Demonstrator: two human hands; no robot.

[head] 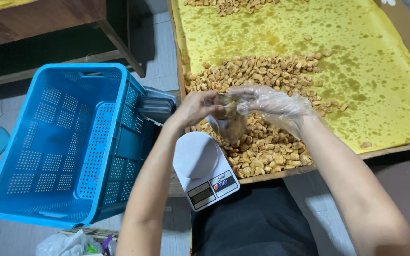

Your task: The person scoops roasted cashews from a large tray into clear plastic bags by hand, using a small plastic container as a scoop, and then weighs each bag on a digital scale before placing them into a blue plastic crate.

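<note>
Over the snack pile (262, 142), my left hand (196, 108) pinches a part-filled bag (228, 125); my gloved right hand (274, 105) feeds it, fingers curled. Scale (204, 166) bare; weighing remains, I judge.

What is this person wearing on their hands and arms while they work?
The right hand is covered by a loose, clear, crinkly disposable plastic glove that ends near the wrist. The left hand is bare, with no glove. Both forearms are uncovered: no sleeves, watch or bracelets show on either arm.
</note>
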